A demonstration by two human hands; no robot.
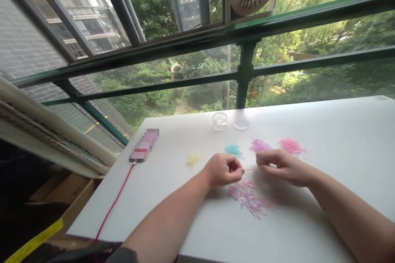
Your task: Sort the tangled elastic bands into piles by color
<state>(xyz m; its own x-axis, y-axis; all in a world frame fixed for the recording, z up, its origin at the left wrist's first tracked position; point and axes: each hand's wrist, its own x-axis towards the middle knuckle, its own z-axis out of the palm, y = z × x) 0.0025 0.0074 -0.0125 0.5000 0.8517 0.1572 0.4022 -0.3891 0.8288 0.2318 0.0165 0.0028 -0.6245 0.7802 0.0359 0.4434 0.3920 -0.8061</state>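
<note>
Above a loose mixed pile of pink, lilac and pale blue thin strands [249,199], my left hand [222,169] is closed in a pinch. From its fingertips a thin pink strand [248,169] runs toward my right hand [282,167]. The right hand's fingers are curled together too; whatever is in them is hidden. Just behind my hands lie sorted heaps: a yellow heap [193,159], a turquoise heap [233,150], a purple heap [259,145] and a pink heap [291,146]. The purple heap is nearest the right fingers.
A small clear round container [219,121] and a clear round lid-like piece [241,124] stand toward the white table's [173,197] far edge. At the left lies a blurred-out pinkish device [145,144] with a red cable [115,201]. Windows with green rails border the back.
</note>
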